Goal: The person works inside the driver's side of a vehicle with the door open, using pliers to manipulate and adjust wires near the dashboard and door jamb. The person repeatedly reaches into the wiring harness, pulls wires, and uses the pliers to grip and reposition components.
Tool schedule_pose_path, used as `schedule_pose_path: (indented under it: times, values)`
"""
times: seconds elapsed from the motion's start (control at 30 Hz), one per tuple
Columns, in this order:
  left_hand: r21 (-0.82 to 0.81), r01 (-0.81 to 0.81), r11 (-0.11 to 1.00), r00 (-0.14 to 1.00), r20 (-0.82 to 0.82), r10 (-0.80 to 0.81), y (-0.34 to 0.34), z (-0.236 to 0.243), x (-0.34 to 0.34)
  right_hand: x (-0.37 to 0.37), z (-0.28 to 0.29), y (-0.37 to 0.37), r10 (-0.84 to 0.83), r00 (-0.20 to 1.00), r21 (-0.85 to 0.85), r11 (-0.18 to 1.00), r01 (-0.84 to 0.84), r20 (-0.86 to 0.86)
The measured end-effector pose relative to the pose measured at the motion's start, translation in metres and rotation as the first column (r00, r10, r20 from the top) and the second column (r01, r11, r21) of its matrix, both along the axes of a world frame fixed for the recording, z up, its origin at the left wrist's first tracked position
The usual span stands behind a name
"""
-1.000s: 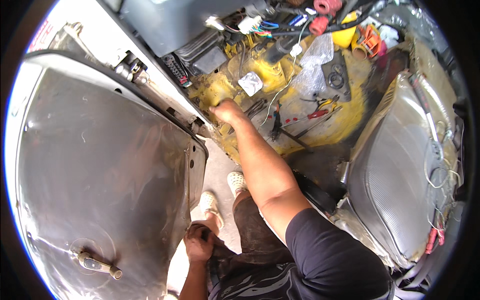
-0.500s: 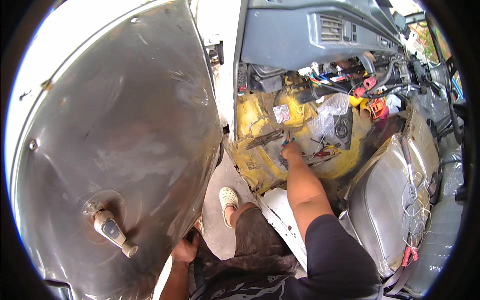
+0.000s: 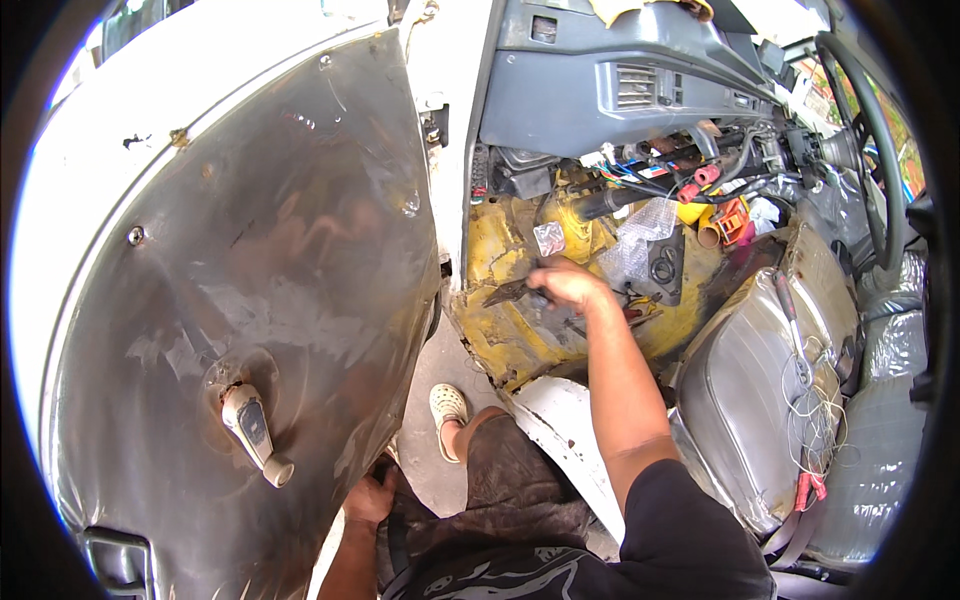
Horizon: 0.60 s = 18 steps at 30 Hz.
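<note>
My right hand (image 3: 566, 284) reaches over the worn yellow floor (image 3: 520, 345) of a vehicle cab. Its fingers are closed round the handles of dark, worn pliers (image 3: 508, 292), whose jaws point left and away from the hand. Just beyond lies a small clear packet (image 3: 548, 238). Low in the view, my left hand (image 3: 372, 497) is beside my left leg, close to the edge of the open door (image 3: 230, 300). Its fingers are partly hidden, so I cannot tell whether they hold anything.
Loose wiring (image 3: 625, 172) hangs under the grey dashboard (image 3: 560, 90). Bubble wrap (image 3: 640, 240) and a dark panel (image 3: 680, 265) lie on the floor. To the right are a silver-grey seat (image 3: 740, 400) and a steering wheel (image 3: 868, 130). A window crank (image 3: 255, 435) sticks out from the door.
My right hand has moved left and slightly away from me, from the small tools onto the pliers, and has closed on them. My left hand stays by my leg. The view has shifted slightly.
</note>
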<state>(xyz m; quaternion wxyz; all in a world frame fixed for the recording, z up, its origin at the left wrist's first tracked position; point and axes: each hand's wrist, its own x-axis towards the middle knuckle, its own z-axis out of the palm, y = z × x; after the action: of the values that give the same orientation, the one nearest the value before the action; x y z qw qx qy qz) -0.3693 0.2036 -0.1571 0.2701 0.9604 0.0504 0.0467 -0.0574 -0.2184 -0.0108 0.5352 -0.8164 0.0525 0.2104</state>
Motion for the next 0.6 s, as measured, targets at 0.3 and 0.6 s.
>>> schedule_pose_path:
  times: [0.3, 0.6]
  values:
    - [-0.053, -0.016, 0.998, 0.999, -0.034, 0.014, -0.007, 0.011, -0.001, -0.009, 0.036, 0.087, 0.076, 0.992, 0.846, 0.518, -0.128, 0.103]
    - [-0.034, -0.014, 0.999, 1.000, -0.026, 0.013, -0.010, 0.017, 0.003, 0.015, 0.029, 0.093, -0.011, 1.000, 0.917, 0.397, 0.028, -0.026]
